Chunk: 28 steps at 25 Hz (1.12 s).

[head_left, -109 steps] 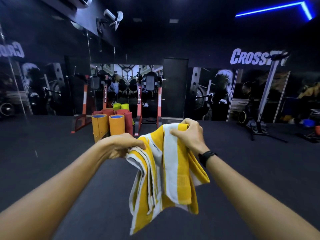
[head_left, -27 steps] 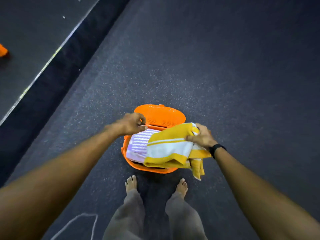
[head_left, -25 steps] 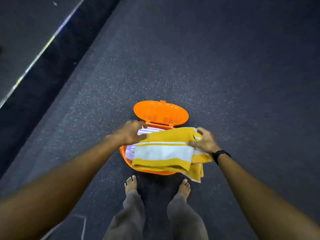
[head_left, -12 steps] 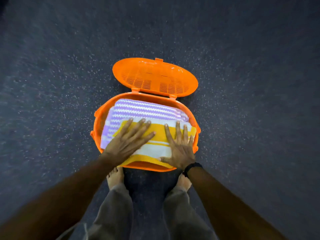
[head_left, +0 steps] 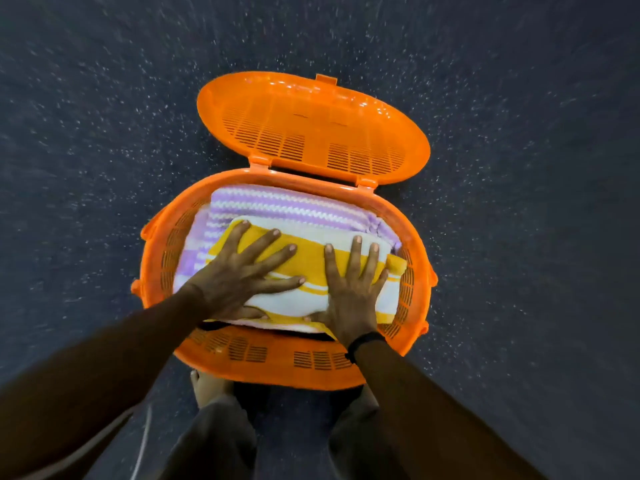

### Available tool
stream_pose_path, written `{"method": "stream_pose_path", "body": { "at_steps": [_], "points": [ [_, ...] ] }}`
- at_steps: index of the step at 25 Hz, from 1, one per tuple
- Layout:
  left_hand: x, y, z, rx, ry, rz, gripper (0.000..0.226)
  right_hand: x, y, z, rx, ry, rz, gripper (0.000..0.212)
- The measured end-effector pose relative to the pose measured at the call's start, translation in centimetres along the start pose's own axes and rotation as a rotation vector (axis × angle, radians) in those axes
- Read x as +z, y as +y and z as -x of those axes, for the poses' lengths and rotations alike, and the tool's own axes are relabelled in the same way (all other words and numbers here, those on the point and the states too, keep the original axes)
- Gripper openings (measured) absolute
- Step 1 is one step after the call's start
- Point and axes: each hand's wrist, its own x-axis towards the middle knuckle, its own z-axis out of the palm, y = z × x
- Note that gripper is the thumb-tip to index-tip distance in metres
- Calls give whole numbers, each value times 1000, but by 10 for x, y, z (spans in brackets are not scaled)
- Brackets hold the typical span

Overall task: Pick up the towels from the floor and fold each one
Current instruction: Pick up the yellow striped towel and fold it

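Note:
A folded yellow-and-white striped towel (head_left: pixel 311 261) lies on top inside an orange plastic basket (head_left: pixel 277 358). Under it sits a folded purple-and-white striped towel (head_left: pixel 284 206), showing at the far and left sides. My left hand (head_left: pixel 239 275) lies flat on the left part of the yellow towel, fingers spread. My right hand (head_left: pixel 349 282), with a black band on the wrist, lies flat on the right part, fingers spread too. Neither hand grips anything.
The basket's oval slotted lid (head_left: pixel 311 126) stands open on its far side. The basket sits on dark speckled floor (head_left: pixel 519 202). My bare foot (head_left: pixel 207 386) and trouser legs (head_left: pixel 214 441) are right below the basket's near wall.
The yellow towel went from held up in both hands down into the basket. Both hands let go and now press flat on it. The camera has come closer over the basket.

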Motion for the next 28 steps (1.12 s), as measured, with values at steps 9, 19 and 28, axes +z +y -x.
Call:
{"method": "stream_pose_path", "body": {
  "at_steps": [9,19,28],
  "points": [
    [-4,26,15,-37,11,0,84,7,-4,20,41,11,30,149],
    [-124,5,-17,-724,89,562,71,-109,21,48,70,56,-237,93],
    [-122,-133,-95,-1582,62,1777,83,-161,57,-121,494,-207,-866,91]
  ]
}}
